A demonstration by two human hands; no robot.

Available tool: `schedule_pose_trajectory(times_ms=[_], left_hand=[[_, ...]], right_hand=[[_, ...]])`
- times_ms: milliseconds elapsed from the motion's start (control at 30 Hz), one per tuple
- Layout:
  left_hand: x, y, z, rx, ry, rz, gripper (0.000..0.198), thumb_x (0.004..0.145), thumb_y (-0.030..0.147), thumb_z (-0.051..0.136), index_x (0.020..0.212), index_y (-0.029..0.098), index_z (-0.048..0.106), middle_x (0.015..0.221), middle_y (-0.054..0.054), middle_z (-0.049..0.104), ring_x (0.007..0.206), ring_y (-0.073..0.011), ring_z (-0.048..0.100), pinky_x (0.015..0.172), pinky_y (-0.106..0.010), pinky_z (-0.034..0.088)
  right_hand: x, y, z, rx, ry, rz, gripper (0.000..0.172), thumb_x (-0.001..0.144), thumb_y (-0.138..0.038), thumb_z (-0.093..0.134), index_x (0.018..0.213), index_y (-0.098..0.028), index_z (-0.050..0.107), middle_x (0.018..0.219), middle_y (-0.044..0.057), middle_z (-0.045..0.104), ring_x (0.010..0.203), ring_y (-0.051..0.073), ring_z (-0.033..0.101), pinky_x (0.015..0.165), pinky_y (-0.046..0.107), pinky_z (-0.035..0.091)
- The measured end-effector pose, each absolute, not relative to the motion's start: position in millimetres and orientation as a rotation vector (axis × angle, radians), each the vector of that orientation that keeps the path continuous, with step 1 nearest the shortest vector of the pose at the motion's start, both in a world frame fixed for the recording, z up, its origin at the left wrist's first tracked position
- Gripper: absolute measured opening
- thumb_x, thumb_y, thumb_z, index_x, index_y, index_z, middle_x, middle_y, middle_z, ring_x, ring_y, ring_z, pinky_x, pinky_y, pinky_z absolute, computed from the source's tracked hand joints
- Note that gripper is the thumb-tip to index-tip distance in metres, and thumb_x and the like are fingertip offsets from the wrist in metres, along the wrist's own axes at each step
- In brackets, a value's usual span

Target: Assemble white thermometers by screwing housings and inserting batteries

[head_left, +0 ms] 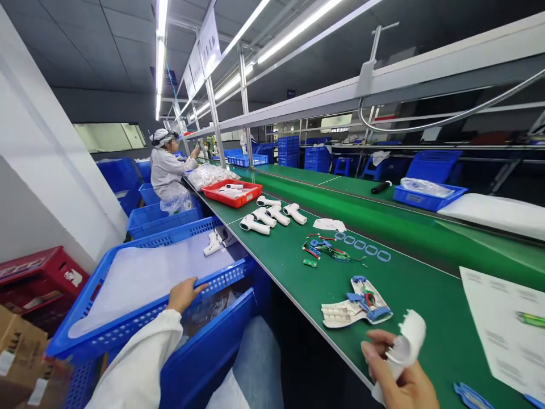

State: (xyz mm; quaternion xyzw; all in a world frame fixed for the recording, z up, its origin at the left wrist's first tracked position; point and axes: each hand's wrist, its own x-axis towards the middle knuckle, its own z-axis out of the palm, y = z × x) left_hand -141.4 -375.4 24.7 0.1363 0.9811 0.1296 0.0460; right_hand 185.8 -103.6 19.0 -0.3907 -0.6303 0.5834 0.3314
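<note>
My left hand (pixel 183 294) rests on the near rim of a blue crate (pixel 128 326), fingers curled over the edge. A white foam sheet (pixel 145 278) lies in the crate with a white handle-shaped part (pixel 212 244) at its far end. My right hand (pixel 400 375) is closed round a white plastic shell half (pixel 407 341) at the near edge of the green bench (pixel 426 295). Just ahead of it lies an opened white housing with blue parts (pixel 355 307). Farther off are wired circuit pieces (pixel 326 250) and several blue rings (pixel 361 245).
Several white handle-shaped devices (pixel 268 217) and a red tray (pixel 232 193) lie farther along the bench. A printed sheet (pixel 502 329) is at right. A seated person in white (pixel 168 173) works at the far left. A red crate (pixel 38 278) and cardboard box (pixel 21 352) stand left.
</note>
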Motion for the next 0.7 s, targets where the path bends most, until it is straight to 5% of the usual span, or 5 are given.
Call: schedule_pose_trajectory(times_ms=[467,700], left_hand=[[-87,-334,-9,0.647,3.025,0.14,0.026,0.088,0.037,0.053,0.101,0.014,0.058,0.099,-0.006,0.061,0.087,-0.0186,0.06,0.078,-0.039,0.049],[-76,-283,34,1.25,2.981,0.5,0.034,0.09,0.038,0.039,0.115,0.016,0.049,0.12,-0.013,0.053,0.114,-0.0267,0.048,0.098,-0.042,0.038]], right_hand=[[177,-109,22,-0.88,-1.744,1.4,0.045,0.065,-0.055,0.062,0.088,-0.017,0.059,0.054,-0.003,0.051,0.049,0.015,0.045,0.046,0.026,0.039],[192,-105,34,-0.889,-1.371,1.565,0.055,0.068,-0.059,0.06,0.1,-0.015,0.051,0.054,-0.007,0.044,0.043,0.011,0.039,0.044,0.024,0.036]])
